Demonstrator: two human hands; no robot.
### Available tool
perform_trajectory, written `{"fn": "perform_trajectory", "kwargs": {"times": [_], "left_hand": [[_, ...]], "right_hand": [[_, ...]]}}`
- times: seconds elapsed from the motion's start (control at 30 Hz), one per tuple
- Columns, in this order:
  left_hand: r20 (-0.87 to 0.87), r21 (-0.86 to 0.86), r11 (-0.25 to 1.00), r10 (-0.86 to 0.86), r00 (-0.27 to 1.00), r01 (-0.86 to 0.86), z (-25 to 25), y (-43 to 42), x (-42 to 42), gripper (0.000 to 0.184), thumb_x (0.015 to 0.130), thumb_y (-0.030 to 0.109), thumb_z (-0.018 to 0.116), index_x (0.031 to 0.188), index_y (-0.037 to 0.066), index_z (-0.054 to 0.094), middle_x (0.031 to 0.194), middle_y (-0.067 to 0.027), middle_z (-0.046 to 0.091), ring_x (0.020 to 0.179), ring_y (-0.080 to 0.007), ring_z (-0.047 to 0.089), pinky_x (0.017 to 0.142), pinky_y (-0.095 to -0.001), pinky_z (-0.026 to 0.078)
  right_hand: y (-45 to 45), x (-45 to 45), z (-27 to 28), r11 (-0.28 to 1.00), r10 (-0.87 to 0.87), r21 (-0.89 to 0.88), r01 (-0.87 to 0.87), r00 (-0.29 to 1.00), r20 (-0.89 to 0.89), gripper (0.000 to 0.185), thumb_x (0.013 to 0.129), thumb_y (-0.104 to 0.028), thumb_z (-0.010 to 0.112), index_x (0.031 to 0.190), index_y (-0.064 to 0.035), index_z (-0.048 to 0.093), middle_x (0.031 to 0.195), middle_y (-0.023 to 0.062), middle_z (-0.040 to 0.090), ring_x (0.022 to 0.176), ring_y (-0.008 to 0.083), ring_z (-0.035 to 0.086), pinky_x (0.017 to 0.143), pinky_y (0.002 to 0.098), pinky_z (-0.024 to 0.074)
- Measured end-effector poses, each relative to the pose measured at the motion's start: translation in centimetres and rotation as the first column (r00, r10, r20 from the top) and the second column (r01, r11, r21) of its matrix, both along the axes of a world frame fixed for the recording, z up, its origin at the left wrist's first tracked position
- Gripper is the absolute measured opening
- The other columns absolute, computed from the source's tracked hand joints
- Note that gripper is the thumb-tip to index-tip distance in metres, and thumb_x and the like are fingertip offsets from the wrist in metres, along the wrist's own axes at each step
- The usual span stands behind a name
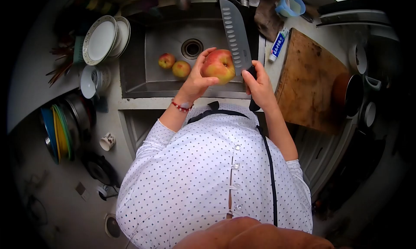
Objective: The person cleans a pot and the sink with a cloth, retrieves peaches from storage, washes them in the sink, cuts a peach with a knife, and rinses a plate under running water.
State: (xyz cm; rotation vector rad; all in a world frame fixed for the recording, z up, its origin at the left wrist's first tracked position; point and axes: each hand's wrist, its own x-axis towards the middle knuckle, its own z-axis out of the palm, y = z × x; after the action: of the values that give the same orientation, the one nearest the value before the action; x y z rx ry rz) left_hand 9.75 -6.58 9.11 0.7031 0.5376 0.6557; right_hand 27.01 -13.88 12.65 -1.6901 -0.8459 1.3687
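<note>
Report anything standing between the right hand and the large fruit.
The knife does: held in the right hand, its blade stands at the side of the large fruit facing that hand. Whether it touches the skin is unclear. Nothing visible separates the left hand from the fruit it holds.

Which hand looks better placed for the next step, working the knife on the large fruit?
Probably the right hand: it grips the knife by its handle, while the left hand holds the large fruit.

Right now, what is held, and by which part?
Left hand: round red and yellow fruit, cupped around its left side. Right hand: wide grey knife, by its black handle.
</note>
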Motion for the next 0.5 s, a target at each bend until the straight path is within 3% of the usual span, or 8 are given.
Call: {"fn": "perform_trajectory", "kwargs": {"times": [0.03, 0.1, 0.13, 0.2, 0.33, 0.5], "left_hand": [[-0.011, 0.029, 1.0, -0.004, 1.0, 0.004, 0.1, 0.0, 0.0, 0.079, 0.062, 0.009, 0.067, 0.127, 0.006, 0.024, 0.12, -0.0107, 0.039, 0.11, -0.021, 0.043, 0.091, -0.0325, 0.038], [-0.022, 0.059, 0.998, -0.01, 1.0, 0.012, 0.3, 0.0, 0.0, 0.08, 0.06, 0.009, 0.068, 0.127, 0.006, 0.024, 0.12, -0.0107, 0.039, 0.109, -0.0207, 0.043, 0.091, -0.032, 0.038], [-0.022, 0.061, 0.998, -0.012, 1.0, 0.013, 0.5, -0.1, 0.0, 0.079, 0.06, 0.008, 0.068, 0.126, 0.005, 0.025, 0.119, -0.0109, 0.039, 0.11, -0.0205, 0.042, 0.092, -0.0321, 0.037], [-0.022, 0.062, 0.998, -0.02, 1.0, 0.021, 0.8, -0.2, -0.1, 0.078, 0.06, 0.008, 0.068, 0.125, 0.004, 0.025, 0.119, -0.0111, 0.038, 0.11, -0.0203, 0.041, 0.093, -0.0321, 0.036], [-0.022, 0.044, 0.999, -0.018, 1.0, 0.019, 0.9, -0.3, 0.0, 0.079, 0.059, 0.008, 0.069, 0.125, 0.004, 0.026, 0.118, -0.0108, 0.038, 0.109, -0.02, 0.042, 0.092, -0.0316, 0.037], [-0.049, 0.058, 0.998, -0.022, 0.999, 0.024, 1.2, -0.3, -0.1, 0.08, 0.058, 0.008, 0.069, 0.125, 0.004, 0.025, 0.117, -0.0108, 0.039, 0.109, -0.0198, 0.042, 0.092, -0.0313, 0.037]], "right_hand": [[-0.1, 0.1, 0.3, 1.0, -0.007, -0.002, 0.007, 1.0, 0.0, 0.028, 0.08, -0.018, 0.051, 0.101, -0.001, 0.044, 0.066, 0.0067, 0.053, 0.053, 0.0118, 0.051, 0.047, 0.0255, 0.0411], [-0.1, 0.1, 0.9, 0.992, 0.043, 0.111, -0.068, 0.975, 0.218, 0.028, 0.08, -0.017, 0.051, 0.101, 0.0001, 0.044, 0.069, 0.0133, 0.055, 0.059, 0.0202, 0.056, 0.055, 0.0304, 0.0428], [-0.1, 0.1, 1.2, 0.992, 0.038, 0.111, -0.064, 0.975, 0.217, 0.028, 0.08, -0.017, 0.051, 0.101, 0.0001, 0.044, 0.069, 0.0133, 0.055, 0.059, 0.0202, 0.056, 0.055, 0.0304, 0.0428], [-0.2, 0.1, 1.8, 0.987, 0.064, 0.124, -0.102, 0.958, 0.279, 0.029, 0.079, -0.018, 0.051, 0.101, 0.0001, 0.044, 0.072, 0.0185, 0.056, 0.065, 0.0295, 0.057, 0.062, 0.0344, 0.0427], [-0.7, 0.0, 1.1, 0.974, 0.082, 0.173, -0.147, 0.939, 0.335, 0.029, 0.08, -0.019, 0.05, 0.101, -0.0005, 0.044, 0.072, 0.0198, 0.056, 0.068, 0.0338, 0.057, 0.062, 0.0355, 0.0431], [-0.8, -0.2, 1.9, 0.982, 0.114, 0.106, -0.155, 0.939, 0.323, 0.03, 0.08, -0.02, 0.049, 0.101, 0.0013, 0.043, 0.076, 0.0218, 0.057, 0.074, 0.0355, 0.056, 0.065, 0.0368, 0.0428]]}}
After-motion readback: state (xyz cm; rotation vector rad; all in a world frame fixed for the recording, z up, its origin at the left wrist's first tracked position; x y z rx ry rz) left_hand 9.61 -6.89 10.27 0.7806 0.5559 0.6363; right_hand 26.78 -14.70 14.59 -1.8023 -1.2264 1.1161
